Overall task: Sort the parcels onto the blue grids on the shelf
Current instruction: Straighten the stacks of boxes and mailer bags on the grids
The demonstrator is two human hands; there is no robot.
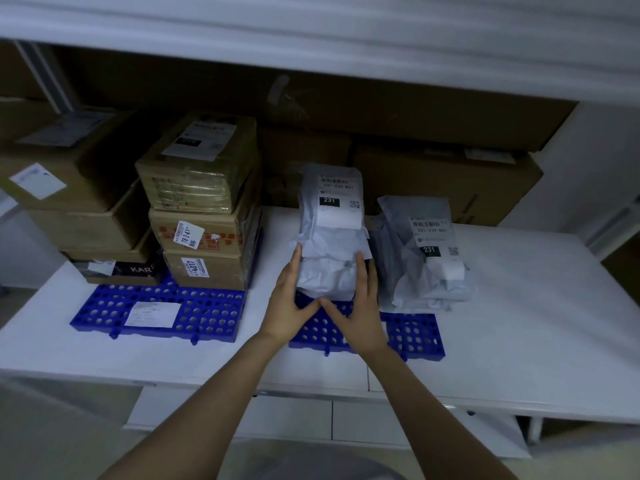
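On the right-hand blue grid (415,332), a grey mailer parcel (329,237) stands between left hand (287,306) and right hand (360,306). Both grips are wide, straight fingers pressing its sides. Thumbs hide its base.

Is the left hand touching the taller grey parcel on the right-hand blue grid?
Touching. The head view shows the left hand with straight fingers laid flat against the left side of the grey parcel, with no gap visible.

Box stack (204,216) stands left of parcel pile (334,237).
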